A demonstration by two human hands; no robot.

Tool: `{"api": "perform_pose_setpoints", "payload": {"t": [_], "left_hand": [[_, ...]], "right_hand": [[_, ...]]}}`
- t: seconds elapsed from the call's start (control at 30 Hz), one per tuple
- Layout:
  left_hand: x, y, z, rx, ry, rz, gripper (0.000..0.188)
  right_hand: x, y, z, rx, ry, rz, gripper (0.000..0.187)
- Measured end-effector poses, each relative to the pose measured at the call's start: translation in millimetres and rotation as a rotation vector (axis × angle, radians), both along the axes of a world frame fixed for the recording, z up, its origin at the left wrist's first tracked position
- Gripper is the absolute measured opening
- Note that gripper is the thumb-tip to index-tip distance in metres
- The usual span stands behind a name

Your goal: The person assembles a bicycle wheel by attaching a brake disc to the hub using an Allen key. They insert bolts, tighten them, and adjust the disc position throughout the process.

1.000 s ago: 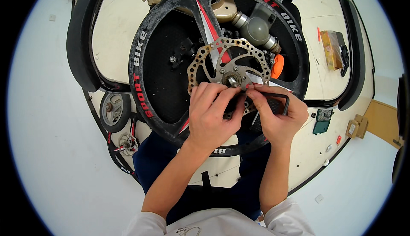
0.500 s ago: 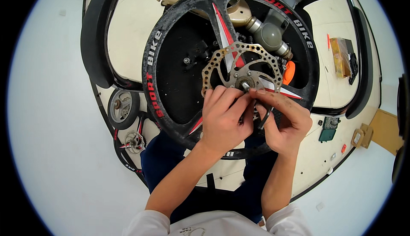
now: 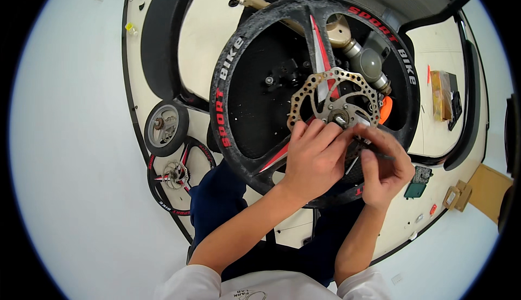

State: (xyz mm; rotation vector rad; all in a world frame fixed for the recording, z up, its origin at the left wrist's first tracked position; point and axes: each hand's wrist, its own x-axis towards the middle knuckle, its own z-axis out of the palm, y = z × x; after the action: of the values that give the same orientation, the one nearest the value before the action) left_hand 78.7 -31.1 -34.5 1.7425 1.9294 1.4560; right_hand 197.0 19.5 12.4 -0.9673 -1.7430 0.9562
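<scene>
A black three-spoke bike wheel [image 3: 221, 91] with red and white trim lies before me, hub side up. Bolted at its hub is a drilled metal brake disc [image 3: 296, 100], with the axle end [image 3: 340, 120] standing out of the middle. My left hand [image 3: 316, 161] is closed over the near part of the disc, fingertips beside the axle; whatever they pinch is hidden. My right hand [image 3: 388, 170] curls its thumb and fingers around a slim hex key [image 3: 353, 165], partly covered, close to the hub. The two hands' fingertips nearly meet there.
Under the wheel is a black chair with armrests left [image 3: 158, 39] and right [image 3: 471, 91]. Behind the spokes lie a grey-green jointed part [image 3: 366, 64] and an orange piece [image 3: 386, 110]. Leftward stand a small tyred wheel [image 3: 183, 129] and another spoked wheel [image 3: 153, 194]. A green case [image 3: 415, 190] and cardboard boxes [image 3: 457, 195] lie right.
The view has shifted, so wheel and hands appear farther right and slightly lower. The hex key's dark bend showed between my hands earlier; now a thin shiny length shows below the fingers.
</scene>
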Motion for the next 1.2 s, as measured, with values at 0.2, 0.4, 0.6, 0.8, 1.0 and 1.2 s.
{"api": "perform_pose_setpoints", "payload": {"t": [0.2,0.4,0.6,0.8,1.0,1.2], "left_hand": [[-3.6,-2.5,3.6,-0.002,-0.072,-0.030,0.029],[-3.5,1.4,-2.6,0.085,-0.111,0.000,0.023],[-1.9,0.6,0.9,0.053,-0.056,0.008,0.022],[-6.7,-0.1,5.6,0.051,-0.126,-0.023,0.028],[-30.7,-4.3,14.8,0.153,-0.151,-0.009,0.024],[-51.7,3.1,21.8,-0.011,-0.255,0.178,0.023]], "right_hand": [[7.0,-1.6,-7.6,-0.059,0.073,0.066,0.018],[-1.8,-1.3,-6.1,0.038,0.003,0.051,0.019],[-1.3,-1.8,-6.0,0.079,-0.041,0.046,0.021],[4.3,0.4,-13.2,0.018,0.100,0.021,0.018],[15.5,5.9,2.1,-0.385,0.489,0.028,0.029],[30.1,-1.2,1.0,-0.406,-0.094,-0.055,0.018]]}}
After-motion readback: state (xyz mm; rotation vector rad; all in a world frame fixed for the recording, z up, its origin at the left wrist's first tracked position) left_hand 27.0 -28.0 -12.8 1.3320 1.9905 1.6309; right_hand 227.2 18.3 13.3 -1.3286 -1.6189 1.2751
